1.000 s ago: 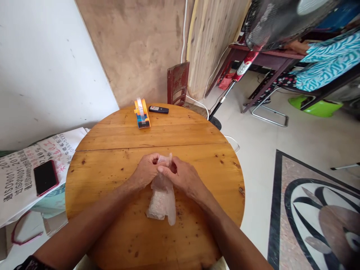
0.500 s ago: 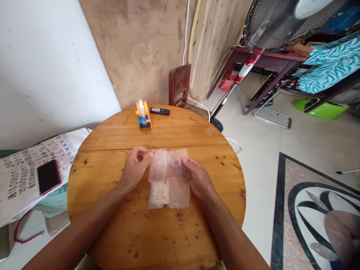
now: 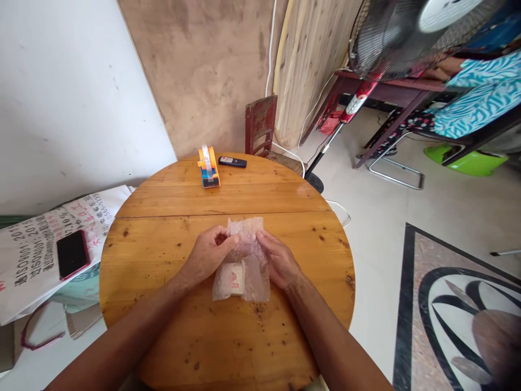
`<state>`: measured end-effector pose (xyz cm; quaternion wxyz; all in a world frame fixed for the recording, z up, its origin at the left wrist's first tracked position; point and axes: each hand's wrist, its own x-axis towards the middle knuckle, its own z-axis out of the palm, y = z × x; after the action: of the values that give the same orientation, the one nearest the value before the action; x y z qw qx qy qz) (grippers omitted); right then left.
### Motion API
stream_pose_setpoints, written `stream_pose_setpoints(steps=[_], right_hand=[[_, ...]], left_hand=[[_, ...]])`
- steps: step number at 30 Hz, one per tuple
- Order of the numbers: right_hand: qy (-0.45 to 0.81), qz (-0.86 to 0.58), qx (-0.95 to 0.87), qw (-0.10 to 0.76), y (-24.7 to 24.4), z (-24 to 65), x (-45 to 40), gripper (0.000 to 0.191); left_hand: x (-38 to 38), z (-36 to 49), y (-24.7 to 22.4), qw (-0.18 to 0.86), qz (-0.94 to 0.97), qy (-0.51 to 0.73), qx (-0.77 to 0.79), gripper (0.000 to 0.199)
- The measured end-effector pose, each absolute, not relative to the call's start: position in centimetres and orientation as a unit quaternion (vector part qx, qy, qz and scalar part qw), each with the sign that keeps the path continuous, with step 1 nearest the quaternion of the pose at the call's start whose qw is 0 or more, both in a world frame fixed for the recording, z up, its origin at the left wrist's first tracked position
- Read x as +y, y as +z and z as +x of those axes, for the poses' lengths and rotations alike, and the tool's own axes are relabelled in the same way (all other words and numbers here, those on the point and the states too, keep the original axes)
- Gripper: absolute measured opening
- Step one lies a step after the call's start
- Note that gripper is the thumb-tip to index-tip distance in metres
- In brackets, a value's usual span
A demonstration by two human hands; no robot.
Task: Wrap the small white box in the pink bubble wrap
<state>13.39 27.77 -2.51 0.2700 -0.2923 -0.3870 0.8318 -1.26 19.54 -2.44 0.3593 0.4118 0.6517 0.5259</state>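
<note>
A sheet of bubble wrap (image 3: 256, 277) lies near the middle of the round wooden table (image 3: 163, 195), its far part folded inward at both sides. Inside the near part rests a small whitish box (image 3: 233, 278) with red marks, partly covered by the wrap. My left hand (image 3: 209, 250) pinches the wrap's far left side between thumb and fingers. On the opposite side, my right hand (image 3: 279, 255) grips the far right edge, thumb on top; its other fingers are partly hidden.
Toward the table's far edge stand an orange and blue tape dispenser (image 3: 209, 168) and a black remote (image 3: 232, 162). A phone (image 3: 73, 254) lies on printed sacks at left. Behind are a wooden chair (image 3: 260, 125), a standing fan (image 3: 358, 100) and a seated person in a patterned top.
Both hands have drawn closer together, folding the far part of the bubble wrap narrower. The small box now shows more clearly, with its red marks visible.
</note>
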Motion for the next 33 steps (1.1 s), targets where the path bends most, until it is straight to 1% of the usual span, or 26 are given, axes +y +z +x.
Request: stream_pose_setpoints(steps=[2, 4, 7, 9, 11, 13, 14, 16, 18, 19, 21, 22, 23, 24, 25, 26, 28, 30, 31, 33], right_hand=[[0.816, -0.298, -0.409, 0.277, -2.7, 13.6, 27.8, 0.033], [0.773, -0.320, -0.459, 0.298, -2.8, 14.2, 28.0, 0.029], [0.641, -0.370, -0.586, 0.331, -2.9, 14.9, 28.9, 0.029], [0.529, -0.392, -0.676, 0.331, -2.7, 15.0, 29.8, 0.030], [0.418, -0.412, -0.750, 0.303, -2.5, 14.9, 30.7, 0.027], [0.314, -0.449, -0.802, 0.241, -2.1, 15.0, 31.4, 0.017], [0.266, -0.472, -0.815, 0.205, -1.9, 15.4, 31.5, 0.014], [0.200, -0.513, -0.819, 0.162, -0.9, 16.7, 30.9, 0.023], [0.195, -0.514, -0.815, 0.181, 0.5, 18.4, 29.4, 0.028], [0.219, -0.478, -0.824, 0.211, 1.4, 19.0, 28.4, 0.027], [0.276, -0.340, -0.866, 0.241, 3.0, 19.4, 26.7, 0.027], [0.302, -0.260, -0.889, 0.226, 3.5, 19.1, 26.2, 0.031], [0.320, -0.188, -0.910, 0.185, 3.8, 18.6, 25.9, 0.040], [0.325, -0.151, -0.921, 0.155, 3.8, 17.9, 25.9, 0.049], [0.319, -0.143, -0.927, 0.135, 3.7, 17.4, 26.2, 0.055], [0.309, -0.152, -0.931, 0.124, 3.4, 17.0, 26.5, 0.057], [0.285, -0.197, -0.930, 0.124, 2.9, 17.2, 26.8, 0.051], [0.292, -0.213, -0.924, 0.123, 2.7, 18.8, 26.2, 0.038], [0.306, -0.199, -0.925, 0.109, 2.7, 19.9, 25.6, 0.034], [0.330, -0.162, -0.928, 0.055, 2.9, 22.1, 24.1, 0.027]], left_hand=[[19.0, -1.8, -2.2, 0.400, 0.387, 0.535, 0.635, 0.030], [18.3, -2.8, -1.8, 0.421, 0.346, 0.547, 0.636, 0.032], [17.4, -4.9, -1.6, 0.407, 0.278, 0.583, 0.646, 0.036], [17.3, -6.3, -1.9, 0.389, 0.278, 0.582, 0.658, 0.037], [17.5, -7.4, -2.4, 0.371, 0.302, 0.551, 0.684, 0.035], [17.8, -8.0, -2.7, 0.347, 0.322, 0.502, 0.724, 0.031], [17.8, -8.1, -2.6, 0.319, 0.330, 0.481, 0.747, 0.029], [17.1, -7.9, -1.9, 0.236, 0.349, 0.453, 0.785, 0.030], [15.5, -7.1, -0.5, 0.150, 0.385, 0.443, 0.796, 0.038], [14.7, -6.5, 0.4, 0.141, 0.416, 0.436, 0.785, 0.037], [13.5, -5.4, 1.9, 0.130, 0.522, 0.418, 0.732, 0.029], [13.2, -4.9, 2.4, 0.139, 0.592, 0.398, 0.687, 0.034], [13.2, -4.6, 2.7, 0.152, 0.638, 0.366, 0.660, 0.044], [13.4, -4.4, 2.8, 0.168, 0.668, 0.330, 0.645, 0.056], [13.7, -4.3, 2.6, 0.182, 0.685, 0.294, 0.641, 0.065], [13.9, -4.3, 2.4, 0.201, 0.695, 0.252, 0.642, 0.071], [13.7, -4.5, 2.2, 0.220, 0.692, 0.209, 0.655, 0.072], [12.3, -4.6, 2.3, 0.215, 0.694, 0.223, 0.650, 0.065], [11.2, -4.6, 2.6, 0.226, 0.707, 0.224, 0.631, 0.061], [8.9, -4.3, 3.1, 0.269, 0.728, 0.214, 0.593, 0.054]])
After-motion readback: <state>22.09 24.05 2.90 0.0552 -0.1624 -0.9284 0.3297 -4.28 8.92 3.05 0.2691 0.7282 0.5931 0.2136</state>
